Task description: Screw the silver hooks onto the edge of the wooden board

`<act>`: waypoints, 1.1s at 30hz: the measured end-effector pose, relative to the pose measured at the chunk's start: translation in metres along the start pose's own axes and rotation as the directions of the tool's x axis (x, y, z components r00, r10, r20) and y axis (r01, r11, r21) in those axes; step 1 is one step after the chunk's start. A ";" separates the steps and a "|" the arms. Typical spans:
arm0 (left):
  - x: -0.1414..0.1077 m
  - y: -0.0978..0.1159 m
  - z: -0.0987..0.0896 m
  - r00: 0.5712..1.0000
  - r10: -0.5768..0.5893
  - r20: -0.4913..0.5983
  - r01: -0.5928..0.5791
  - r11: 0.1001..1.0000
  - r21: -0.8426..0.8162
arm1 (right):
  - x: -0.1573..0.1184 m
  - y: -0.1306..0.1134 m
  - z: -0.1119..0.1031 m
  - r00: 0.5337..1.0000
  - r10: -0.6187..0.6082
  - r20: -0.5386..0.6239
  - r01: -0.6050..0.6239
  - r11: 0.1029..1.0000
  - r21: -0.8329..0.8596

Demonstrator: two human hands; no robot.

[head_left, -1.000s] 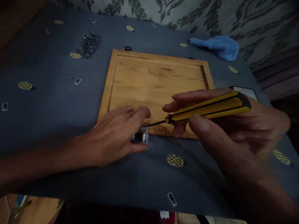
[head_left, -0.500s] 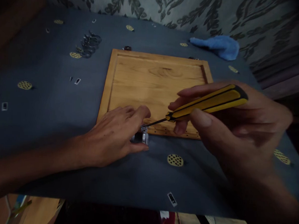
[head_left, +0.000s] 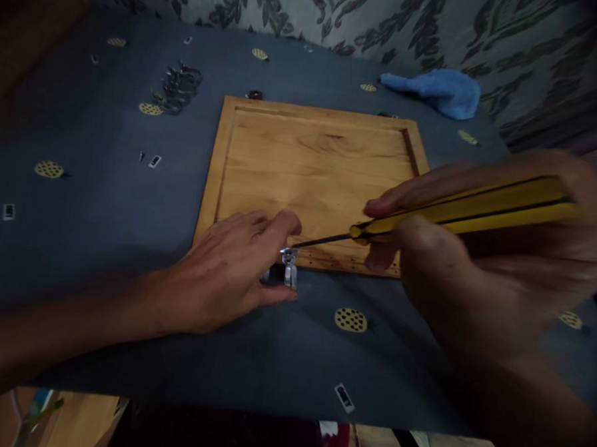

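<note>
My right hand (head_left: 486, 273) is closed around the yellow-and-black handle of a screwdriver (head_left: 459, 208). The screwdriver's thin shaft slants left, its tip at a small shiny metal latch (head_left: 290, 266) on the near edge of a framed wooden panel (head_left: 292, 160). Thumb and fingers of my left hand (head_left: 231, 267) grip that latch against the edge and cover its left part. Small dark holes run along the near rim to the right of the latch. Whether the tip sits in a screw is too small to make out.
A blue cloth (head_left: 445, 92) lies at the back right. Several dark metal rings or clips (head_left: 178, 87) sit in a row at the back left, with a small screw (head_left: 141, 156) nearer. Dark fittings (head_left: 255, 95) show at the panel's far edge. A patterned wall (head_left: 299, 10) stands behind.
My right hand and the screwdriver handle have moved right and the handle has turned, the shaft now lying flatter. My left hand, the latch and the panel have stayed in place.
</note>
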State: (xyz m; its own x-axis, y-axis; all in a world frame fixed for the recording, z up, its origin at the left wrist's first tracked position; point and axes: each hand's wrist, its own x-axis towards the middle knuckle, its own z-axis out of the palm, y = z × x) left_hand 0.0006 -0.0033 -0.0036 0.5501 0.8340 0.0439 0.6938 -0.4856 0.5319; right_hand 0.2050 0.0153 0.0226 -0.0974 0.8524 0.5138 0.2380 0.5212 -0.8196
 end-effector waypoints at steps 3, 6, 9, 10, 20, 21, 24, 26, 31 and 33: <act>0.000 0.000 -0.001 1.000 -0.001 0.010 0.001 1.000 -0.014 | 0.000 -0.003 0.004 0.993 0.039 -0.110 -0.038 0.999 0.005; 0.000 0.000 -0.001 1.000 -0.006 0.005 0.006 1.000 -0.022 | 0.001 -0.005 0.006 0.996 0.041 -0.073 -0.044 0.999 -0.031; 0.001 0.000 -0.001 1.000 -0.007 0.001 0.007 1.000 -0.021 | 0.000 -0.003 0.005 0.999 0.046 -0.005 -0.046 0.998 -0.049; 0.001 0.000 -0.001 1.000 -0.010 0.006 0.011 1.000 -0.022 | 0.000 -0.002 0.004 0.999 0.040 0.012 -0.040 0.998 -0.044; 0.000 0.000 -0.001 1.000 0.005 0.000 -0.005 1.000 -0.001 | 0.001 0.001 0.001 0.997 -0.004 0.080 0.009 0.999 -0.052; 0.000 0.000 -0.001 1.000 0.007 -0.001 -0.007 1.000 0.003 | 0.001 0.001 -0.001 0.995 -0.006 0.097 0.010 0.999 -0.042; 0.001 0.000 0.000 1.000 0.017 -0.005 -0.017 1.000 0.009 | 0.004 0.004 -0.008 0.980 -0.012 0.198 0.008 1.000 0.020; 0.002 0.000 0.000 1.000 0.021 -0.004 -0.021 1.000 0.010 | 0.006 0.005 -0.012 0.961 -0.019 0.276 0.008 0.999 0.040; 0.002 0.000 0.000 1.000 0.019 -0.003 -0.019 1.000 0.011 | 0.006 0.006 -0.009 0.968 -0.147 0.204 0.172 0.979 -0.112; 0.001 0.001 -0.001 1.000 0.011 0.006 -0.011 1.000 0.006 | 0.003 0.007 -0.003 0.980 -0.154 0.129 0.172 0.974 -0.148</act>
State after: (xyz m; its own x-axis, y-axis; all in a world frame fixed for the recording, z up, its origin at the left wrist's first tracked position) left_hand 0.0011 -0.0024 -0.0024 0.5604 0.8270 0.0446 0.6905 -0.4964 0.5261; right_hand 0.2096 0.0213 0.0193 -0.2568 0.7604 0.5966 0.3579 0.6482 -0.6721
